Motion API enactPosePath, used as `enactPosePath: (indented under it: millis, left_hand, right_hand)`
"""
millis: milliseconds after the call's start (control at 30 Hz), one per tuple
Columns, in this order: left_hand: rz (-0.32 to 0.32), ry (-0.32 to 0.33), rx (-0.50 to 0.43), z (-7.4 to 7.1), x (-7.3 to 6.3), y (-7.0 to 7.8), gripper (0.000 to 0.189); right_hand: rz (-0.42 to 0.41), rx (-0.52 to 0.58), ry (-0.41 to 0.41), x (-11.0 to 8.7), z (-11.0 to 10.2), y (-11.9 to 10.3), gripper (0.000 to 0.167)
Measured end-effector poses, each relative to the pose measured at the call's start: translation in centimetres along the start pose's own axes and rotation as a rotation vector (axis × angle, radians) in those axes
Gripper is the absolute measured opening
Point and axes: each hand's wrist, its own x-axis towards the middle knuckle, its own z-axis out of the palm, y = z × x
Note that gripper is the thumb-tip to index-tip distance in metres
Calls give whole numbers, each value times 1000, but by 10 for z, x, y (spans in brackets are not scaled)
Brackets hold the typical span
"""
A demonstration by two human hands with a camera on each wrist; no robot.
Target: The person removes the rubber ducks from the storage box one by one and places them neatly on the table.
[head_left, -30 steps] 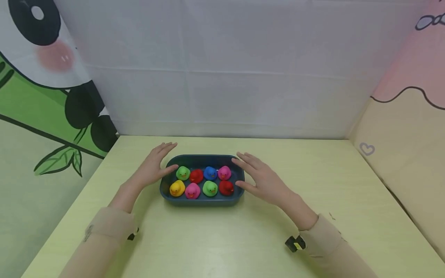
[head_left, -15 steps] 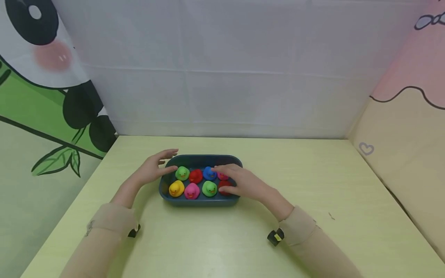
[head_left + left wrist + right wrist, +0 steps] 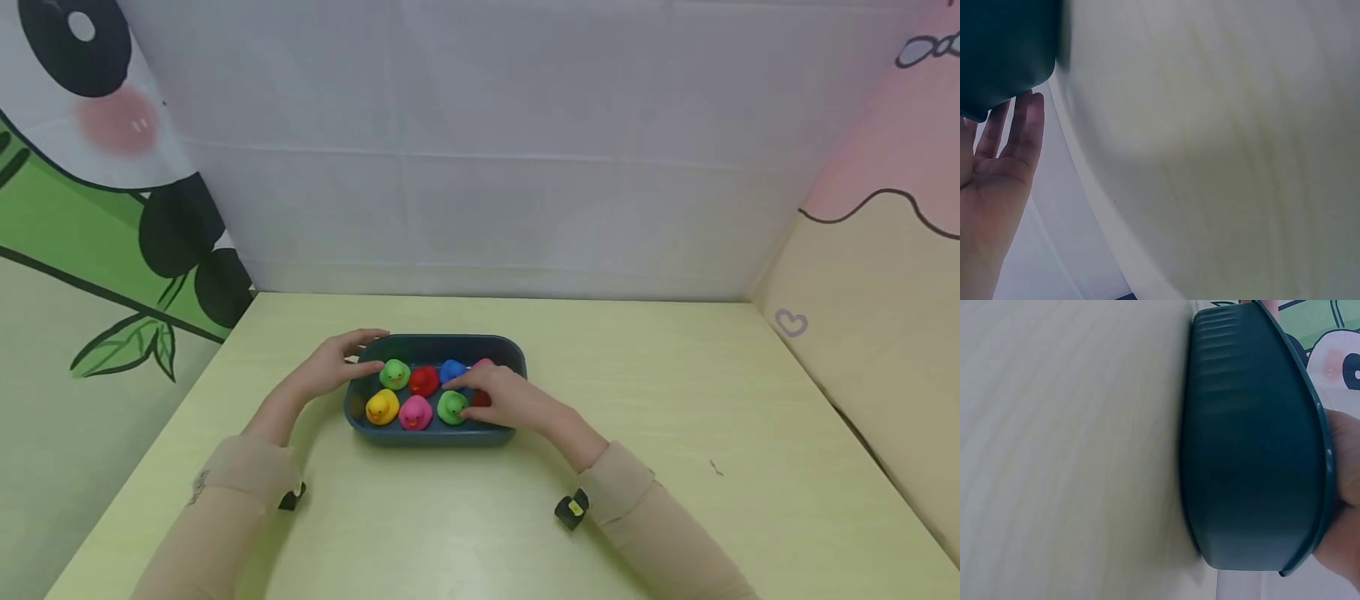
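A dark blue-green tray [image 3: 435, 437] holds several small rubber ducks in two rows. At its left end my left hand [image 3: 330, 365] has the thumb over the rim and the fingers along the back left corner; in the left wrist view the fingertips lie at the tray's outer wall. My right hand [image 3: 513, 398] reaches over the right end. Its index finger and thumb are spread around the front green duck [image 3: 452, 407], thumb tip overlapping its right side. The hand mostly hides a red duck [image 3: 480, 400] and a pink duck [image 3: 482, 362]. A blue duck [image 3: 452, 370] is behind the fingers.
Also in the tray are a back green duck [image 3: 394, 374], a red duck [image 3: 423, 381], a yellow duck [image 3: 382, 407] and a pink duck [image 3: 416, 412]. The pale table [image 3: 637, 358] ends at a white cloth backdrop [image 3: 487, 208], with printed cloths on both sides.
My right hand has moved left and down, from the tray's right rim to over the ducks there. My left hand's fingers have lowered to the tray's back left corner. The ducks have kept their places.
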Motion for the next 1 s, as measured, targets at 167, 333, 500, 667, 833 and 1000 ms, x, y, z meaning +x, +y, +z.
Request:
enactPosePath:
  millis: [167, 333, 500, 667, 833, 1000]
  left_hand:
    - [2, -1, -19, 1, 1, 0, 59]
    - [-9, 3, -46, 2, -1, 1, 57]
    - [-26, 16, -73, 3, -5, 4, 56]
    - [-37, 60, -46, 3, -8, 6, 55]
    - [-49, 99, -12, 3, -10, 8, 55]
    - [-54, 121, -5, 2, -12, 12, 55]
  right_hand:
    - [7, -41, -17, 5, 3, 1, 35]
    - [43, -77, -26, 8, 7, 0, 28]
    - [87, -93, -22, 9, 7, -3, 25]
    - [94, -84, -14, 8, 7, -4, 25]
    - [40, -83, 41, 7, 8, -2, 25]
    - [18, -65, 76, 3, 6, 0, 24]
